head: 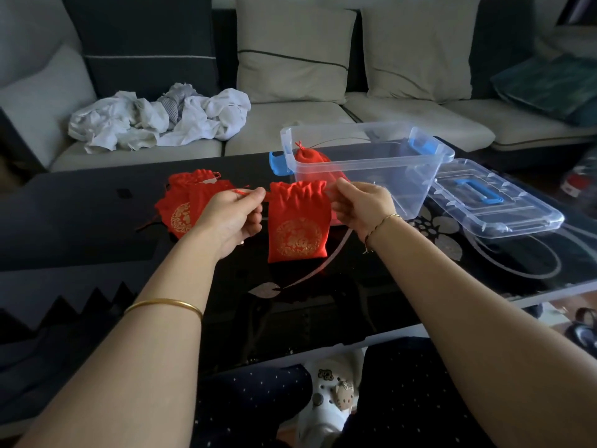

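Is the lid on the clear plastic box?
No, the lid lies on the table beside the open clear box.

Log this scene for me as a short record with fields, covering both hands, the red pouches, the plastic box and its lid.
left grip: left hand pinches the drawstring left of the held pouch
right grip: right hand pinches the drawstring on its right
held pouch: red, gold emblem, mouth gathered, upright between the hands
other pouches: spare pouches lying on the table, at left; boxed pouch inside the clear box
lid: off, lying right of the box
background: white laundry on the sofa
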`<state>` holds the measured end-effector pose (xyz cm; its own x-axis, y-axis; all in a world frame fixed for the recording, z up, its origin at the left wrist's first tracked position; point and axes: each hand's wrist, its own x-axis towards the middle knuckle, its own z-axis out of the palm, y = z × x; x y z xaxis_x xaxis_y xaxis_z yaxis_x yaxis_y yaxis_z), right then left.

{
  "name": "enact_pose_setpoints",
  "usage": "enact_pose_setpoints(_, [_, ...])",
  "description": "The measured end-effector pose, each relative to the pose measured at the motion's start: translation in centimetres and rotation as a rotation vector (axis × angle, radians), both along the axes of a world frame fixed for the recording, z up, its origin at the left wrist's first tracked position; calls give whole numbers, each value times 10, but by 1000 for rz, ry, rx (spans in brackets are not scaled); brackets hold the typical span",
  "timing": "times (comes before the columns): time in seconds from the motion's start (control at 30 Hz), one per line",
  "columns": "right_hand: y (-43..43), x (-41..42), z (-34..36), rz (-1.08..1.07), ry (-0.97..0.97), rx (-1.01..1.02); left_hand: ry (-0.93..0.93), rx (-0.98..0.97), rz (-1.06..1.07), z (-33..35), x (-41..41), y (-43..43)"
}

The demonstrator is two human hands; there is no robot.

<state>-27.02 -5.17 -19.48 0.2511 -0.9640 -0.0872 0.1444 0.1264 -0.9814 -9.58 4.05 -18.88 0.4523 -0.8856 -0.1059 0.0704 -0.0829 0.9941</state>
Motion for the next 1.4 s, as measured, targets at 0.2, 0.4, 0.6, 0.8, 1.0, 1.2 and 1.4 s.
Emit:
enact_pose_setpoints(0.2, [1, -3, 3, 68, 260, -49, 4, -1, 84, 0, 3, -1])
enact_pose_setpoints(0.4, [-1, -4, 4, 156, 348, -64, 13, -1, 115, 2, 4, -3])
enact_pose_setpoints(0.6, [-1, -6, 3, 189, 177, 33, -46, 61, 200, 3, 7, -6])
enact_pose_setpoints(0.8, [-4, -6, 2, 111, 54, 131, -194, 109, 279, 5, 7, -3])
enact_pose_setpoints(1.0, [-10, -2, -1, 97, -102, 349, -149, 119, 346, 4, 6, -3])
enact_pose_setpoints(1.2, [-18, -12, 1, -196, -371, 528, 264, 74, 563, 13, 11, 2])
enact_pose_setpoints(1.4, [-3, -4, 18, -302, -171, 122, 363, -244, 352, 24, 4, 0])
